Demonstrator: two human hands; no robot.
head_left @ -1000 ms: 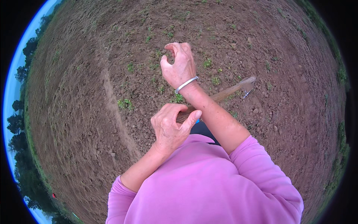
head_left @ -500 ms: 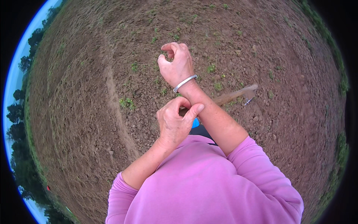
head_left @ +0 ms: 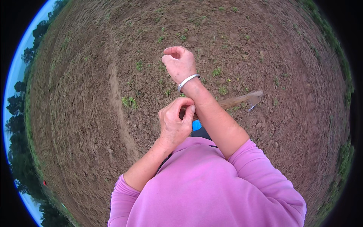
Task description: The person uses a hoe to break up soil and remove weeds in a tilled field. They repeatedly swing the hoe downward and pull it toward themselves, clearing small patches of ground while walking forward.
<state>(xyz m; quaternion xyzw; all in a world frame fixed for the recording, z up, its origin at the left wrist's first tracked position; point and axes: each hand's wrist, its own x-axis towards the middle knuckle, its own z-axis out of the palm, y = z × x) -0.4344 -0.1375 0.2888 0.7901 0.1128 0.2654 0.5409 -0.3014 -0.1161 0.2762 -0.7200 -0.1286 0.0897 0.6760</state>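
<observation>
My right hand (head_left: pixel 179 65) is raised above the soil, its fingers curled in toward the thumb, with nothing visible in them. A silver bangle (head_left: pixel 188 81) circles that wrist. Below it my left hand (head_left: pixel 175 120) is at the inner side of the right forearm, thumb and fingers pinched together. Whether it grips skin or something tiny there is hidden. Behind the right forearm passes a wooden handle (head_left: pixel 233 101), with what looks like a hoe's metal blade (head_left: pixel 254 101) at its far end. A bright blue patch (head_left: pixel 196 125) shows just under the forearm.
Brown, cloddy soil (head_left: pixel 83 113) spreads all round, dotted with small green weeds (head_left: pixel 129 102). A paler line (head_left: pixel 118 96) runs through it on the left. Dark trees (head_left: pixel 17 128) stand along the left edge, and a grassy strip (head_left: pixel 344 159) borders the right.
My left thumb has slid off the top of the right forearm, and its pinch is tighter. The right hand's fingers have curled closer to its thumb, and the hand sits slightly lower.
</observation>
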